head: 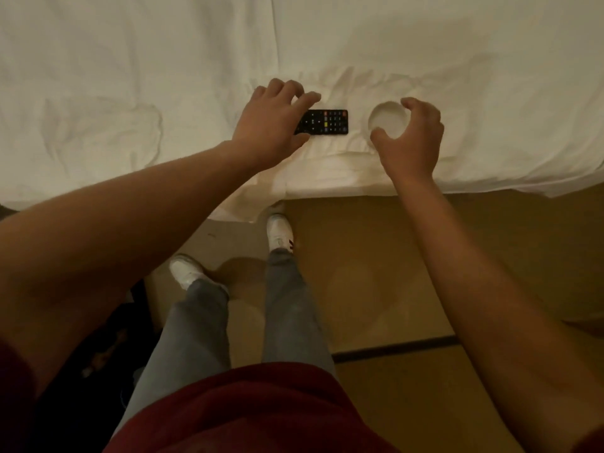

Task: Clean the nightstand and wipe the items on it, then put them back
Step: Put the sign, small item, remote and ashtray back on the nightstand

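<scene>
A black remote control (330, 121) lies flat on the white bed sheet (130, 76), close to the bed's front edge. My left hand (274, 125) covers the remote's left end with fingers spread; the thumb lies by its lower edge and the fingers arch above it. Just right of the remote, a small round white dish (385, 118) sits pressed into the sheet. My right hand (411, 135) curls around the dish, thumb on its near rim and fingers on its far right rim. The nightstand is not in view.
The wrinkled bed fills the upper half of the view. Below its edge is tan floor (408, 256) with a dark strip (392, 348) across it. My legs in grey trousers and white shoes (279, 230) stand against the bed. Something dark lies at lower left (98, 338).
</scene>
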A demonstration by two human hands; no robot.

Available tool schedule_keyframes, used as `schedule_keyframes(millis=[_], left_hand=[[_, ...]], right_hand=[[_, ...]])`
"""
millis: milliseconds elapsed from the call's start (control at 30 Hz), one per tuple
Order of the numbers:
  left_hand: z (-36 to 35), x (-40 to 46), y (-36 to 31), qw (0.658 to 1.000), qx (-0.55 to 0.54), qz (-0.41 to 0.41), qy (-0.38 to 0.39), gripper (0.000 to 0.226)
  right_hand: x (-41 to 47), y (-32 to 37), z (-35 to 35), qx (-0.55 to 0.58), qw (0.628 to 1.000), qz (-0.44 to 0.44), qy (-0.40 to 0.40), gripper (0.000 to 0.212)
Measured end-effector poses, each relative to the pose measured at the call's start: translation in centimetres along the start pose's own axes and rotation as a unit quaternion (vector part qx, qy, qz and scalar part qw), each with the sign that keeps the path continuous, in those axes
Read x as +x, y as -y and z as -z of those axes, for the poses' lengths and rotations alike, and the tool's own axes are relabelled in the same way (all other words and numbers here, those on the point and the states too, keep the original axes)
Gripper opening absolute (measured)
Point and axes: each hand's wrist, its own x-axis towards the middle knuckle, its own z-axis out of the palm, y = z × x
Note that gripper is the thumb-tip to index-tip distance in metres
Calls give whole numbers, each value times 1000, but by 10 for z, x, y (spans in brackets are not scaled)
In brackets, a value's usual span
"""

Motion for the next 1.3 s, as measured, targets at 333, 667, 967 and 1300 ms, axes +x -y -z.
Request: schedule_keyframes(millis=[333, 667, 967, 1300], left_hand=[[-23, 27, -11, 996, 71, 33, 52, 57], [-24, 34, -9, 995, 65, 42, 67, 46], [-13, 27, -5, 997, 37, 17, 59, 48], [12, 11, 5, 999, 12, 12, 33, 53]], right_hand=[[31, -31, -16, -79, 994, 4, 78, 94], [42, -31, -27, -144, 986, 49, 61, 94], [38, -27, -23, -141, 988, 61, 25, 87], [15, 9, -15, -33, 996, 77, 2, 91]])
